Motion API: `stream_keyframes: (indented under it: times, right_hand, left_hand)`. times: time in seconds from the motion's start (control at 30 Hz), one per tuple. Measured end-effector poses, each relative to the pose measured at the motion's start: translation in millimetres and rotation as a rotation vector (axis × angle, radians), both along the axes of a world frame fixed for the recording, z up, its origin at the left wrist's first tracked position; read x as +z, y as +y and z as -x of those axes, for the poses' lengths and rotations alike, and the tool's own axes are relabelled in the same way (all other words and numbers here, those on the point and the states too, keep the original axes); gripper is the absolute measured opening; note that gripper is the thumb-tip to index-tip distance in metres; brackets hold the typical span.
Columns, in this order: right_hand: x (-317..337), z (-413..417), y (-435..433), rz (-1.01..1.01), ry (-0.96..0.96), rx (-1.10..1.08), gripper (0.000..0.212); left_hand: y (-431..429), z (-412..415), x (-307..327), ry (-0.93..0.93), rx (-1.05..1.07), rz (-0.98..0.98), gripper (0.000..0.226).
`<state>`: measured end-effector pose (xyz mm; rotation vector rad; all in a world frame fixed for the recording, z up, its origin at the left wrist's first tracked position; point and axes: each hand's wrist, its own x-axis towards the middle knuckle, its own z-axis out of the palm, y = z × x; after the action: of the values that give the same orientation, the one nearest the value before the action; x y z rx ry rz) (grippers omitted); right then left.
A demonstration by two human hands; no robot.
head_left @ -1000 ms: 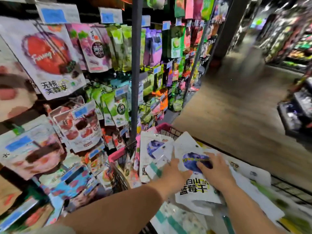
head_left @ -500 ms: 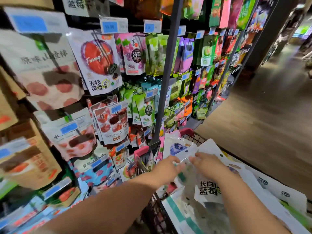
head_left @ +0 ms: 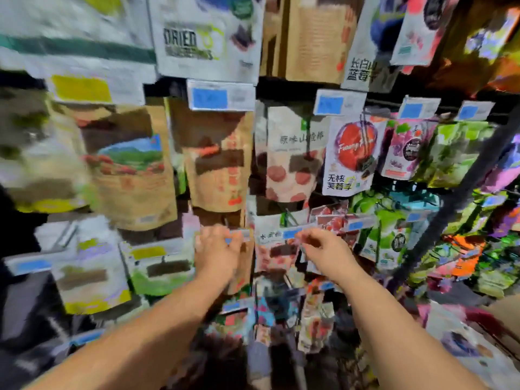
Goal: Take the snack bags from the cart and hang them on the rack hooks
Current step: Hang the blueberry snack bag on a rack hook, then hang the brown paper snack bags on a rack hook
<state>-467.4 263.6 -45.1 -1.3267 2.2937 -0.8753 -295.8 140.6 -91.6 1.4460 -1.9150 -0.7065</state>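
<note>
Single head-worn wide-angle view, facing forward and slightly downward, close to the rack (head_left: pixel 281 85) of hanging snack bags (head_left: pixel 351 156). The left hand (head_left: pixel 216 249) and right hand (head_left: pixel 323 249) enter from the bottom edge. Motion blur softens detail.

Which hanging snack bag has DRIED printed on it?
The white pouch in the top row, left of the brown paper bag; no other shows that word.

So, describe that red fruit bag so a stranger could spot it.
Find the dark slanted post on the right, then go left past the green bags and pink bag. The red fruit bag hangs above the right hand; it alone shows one big red circle.
</note>
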Motion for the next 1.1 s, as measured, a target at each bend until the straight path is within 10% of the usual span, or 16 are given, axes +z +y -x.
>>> stream_keyframes:
  times: [0.43,1.1]
  right_hand:
    - [69,-136,-180,0.186,-0.030,0.340,0.049]
    - [81,-150,-167,0.502,-0.494,0.412,0.009]
  left_hand:
    - [-110,-128,64,0.457,0.624,0.233,0.058]
    - [-83,-144,80,1.235,-0.099,-0.193,0.033]
